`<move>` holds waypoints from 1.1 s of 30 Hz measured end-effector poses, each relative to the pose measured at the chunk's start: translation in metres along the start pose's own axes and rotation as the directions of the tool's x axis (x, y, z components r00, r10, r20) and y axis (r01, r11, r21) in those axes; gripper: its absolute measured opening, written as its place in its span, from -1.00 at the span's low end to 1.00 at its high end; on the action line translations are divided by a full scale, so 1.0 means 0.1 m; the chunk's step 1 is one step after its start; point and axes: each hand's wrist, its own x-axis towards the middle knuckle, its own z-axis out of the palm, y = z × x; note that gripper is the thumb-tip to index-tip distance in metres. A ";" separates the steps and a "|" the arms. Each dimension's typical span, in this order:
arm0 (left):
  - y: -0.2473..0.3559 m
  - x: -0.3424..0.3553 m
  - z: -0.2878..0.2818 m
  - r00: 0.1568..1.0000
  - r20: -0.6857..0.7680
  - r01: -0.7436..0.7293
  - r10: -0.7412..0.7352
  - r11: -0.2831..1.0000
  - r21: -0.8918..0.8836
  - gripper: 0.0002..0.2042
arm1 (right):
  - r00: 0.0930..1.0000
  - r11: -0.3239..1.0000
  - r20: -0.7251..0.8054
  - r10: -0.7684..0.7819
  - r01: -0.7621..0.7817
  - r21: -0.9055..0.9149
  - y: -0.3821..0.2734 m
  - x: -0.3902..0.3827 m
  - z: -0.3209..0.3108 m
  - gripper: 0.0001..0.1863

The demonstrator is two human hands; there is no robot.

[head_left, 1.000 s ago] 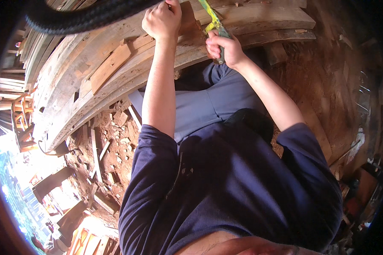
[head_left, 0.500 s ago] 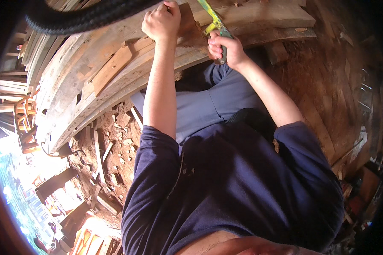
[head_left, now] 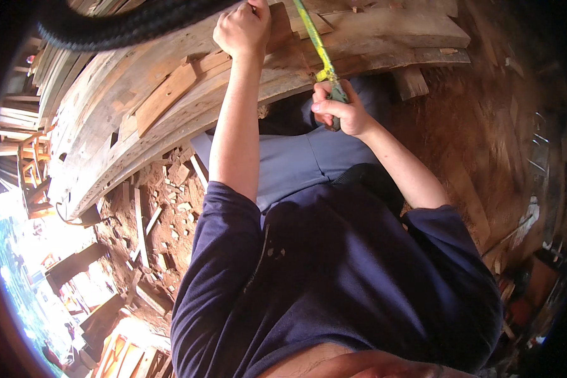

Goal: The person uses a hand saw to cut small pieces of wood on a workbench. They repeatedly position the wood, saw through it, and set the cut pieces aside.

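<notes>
Glare washes out lower left; right side dim, blurred; fisheye-bent edges blacken.

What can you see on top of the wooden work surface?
A loose plank lies on the work surface, and a darker board shows beside the left hand. Whatever is beneath that hand or behind the black hose is covered.

2 hands (head_left: 243,30) (head_left: 345,112), 1 yellow-green tool (head_left: 319,45), 1 black braided cable (head_left: 138,27).
</notes>
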 end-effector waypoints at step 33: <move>-0.27 -0.56 -1.19 0.905 0.154 -0.325 0.396 0.879 -0.349 -0.75 | 0.819 -0.103 -0.212 -0.533 -0.311 -0.945 -0.77 1.07 -0.96 -0.51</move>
